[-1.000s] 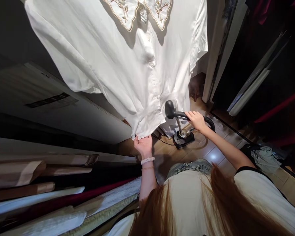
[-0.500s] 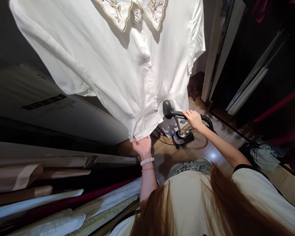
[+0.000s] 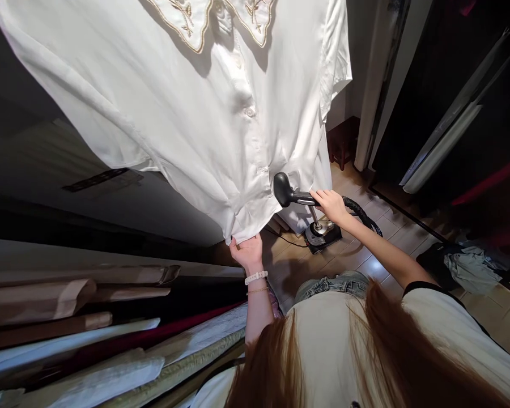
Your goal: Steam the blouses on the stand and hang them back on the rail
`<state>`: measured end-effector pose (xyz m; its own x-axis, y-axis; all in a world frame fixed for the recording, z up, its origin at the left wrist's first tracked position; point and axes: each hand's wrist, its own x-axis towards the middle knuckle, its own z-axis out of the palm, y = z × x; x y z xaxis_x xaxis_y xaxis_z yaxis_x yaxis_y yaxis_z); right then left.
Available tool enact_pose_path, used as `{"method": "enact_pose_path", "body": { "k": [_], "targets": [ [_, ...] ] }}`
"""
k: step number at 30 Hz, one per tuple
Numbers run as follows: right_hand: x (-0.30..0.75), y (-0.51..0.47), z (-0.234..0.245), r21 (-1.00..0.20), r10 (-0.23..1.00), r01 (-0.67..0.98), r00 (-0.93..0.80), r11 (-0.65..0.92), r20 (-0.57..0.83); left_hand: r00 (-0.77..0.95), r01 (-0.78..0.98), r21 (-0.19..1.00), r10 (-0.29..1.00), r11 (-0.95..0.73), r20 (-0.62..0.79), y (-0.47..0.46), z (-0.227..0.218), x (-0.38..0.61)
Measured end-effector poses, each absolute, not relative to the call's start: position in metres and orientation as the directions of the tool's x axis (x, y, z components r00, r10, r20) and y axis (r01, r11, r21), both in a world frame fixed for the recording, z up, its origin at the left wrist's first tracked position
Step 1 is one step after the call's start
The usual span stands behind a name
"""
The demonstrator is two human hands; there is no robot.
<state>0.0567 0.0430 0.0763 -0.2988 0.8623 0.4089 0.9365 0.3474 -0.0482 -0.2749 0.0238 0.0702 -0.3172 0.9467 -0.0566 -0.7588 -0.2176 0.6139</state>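
A white short-sleeved blouse [image 3: 187,107] with an embroidered, gold-edged collar [image 3: 189,25] hangs in front of me. My left hand [image 3: 249,252] is closed on its bottom hem, the fingers partly hidden behind the cloth. My right hand [image 3: 329,205] grips the handle of a black garment steamer head [image 3: 283,190], which is at the front of the blouse near the lower buttons. Whether the head touches the fabric I cannot tell. From the handle a black hose [image 3: 363,215] runs back behind my right forearm.
The steamer base [image 3: 322,235] with its metal pole stands on the tiled floor [image 3: 378,226]. Several garments [image 3: 110,334] hang at the lower left. Dark racks with clothes [image 3: 442,147] line the right side. A dark red stool [image 3: 342,141] is behind the blouse, and crumpled cloth [image 3: 471,266] lies at right.
The steamer head has shifted slightly left across the blouse front with my right hand. My left hand keeps its hold on the hem. The whole view has turned a little.
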Motion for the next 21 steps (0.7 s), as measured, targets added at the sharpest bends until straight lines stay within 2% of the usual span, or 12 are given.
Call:
{"method": "enact_pose_path", "body": {
  "k": [3, 8, 13, 17, 21],
  "targets": [
    [0.057, 0.042, 0.077, -0.065, 0.881, 0.947, -0.266, 0.314, 0.392, -0.314, -0.749, 0.626, 0.948, -0.216, -0.050, 0.026, 0.071, -0.281],
    [0.050, 0.042, 0.080, -0.086, 0.853, 0.924, -0.303, 0.372, 0.425, -0.320, -0.750, 0.621, 0.947, -0.227, -0.040, 0.029, 0.071, -0.289],
    [0.048, 0.047, 0.080, -0.096, 0.875, 0.935, -0.280, 0.342, 0.395, -0.331, -0.734, 0.638, 0.943, -0.234, -0.034, 0.028, 0.069, -0.295],
    [0.047, 0.047, 0.077, -0.098, 0.848, 0.914, -0.320, 0.394, 0.423, -0.341, -0.707, 0.665, 0.940, -0.240, -0.023, 0.026, 0.067, -0.297],
    [0.045, 0.046, 0.075, -0.086, 0.858, 0.922, -0.313, 0.378, 0.407, -0.354, -0.710, 0.659, 0.935, -0.248, -0.029, 0.025, 0.067, -0.297]
  ]
}}
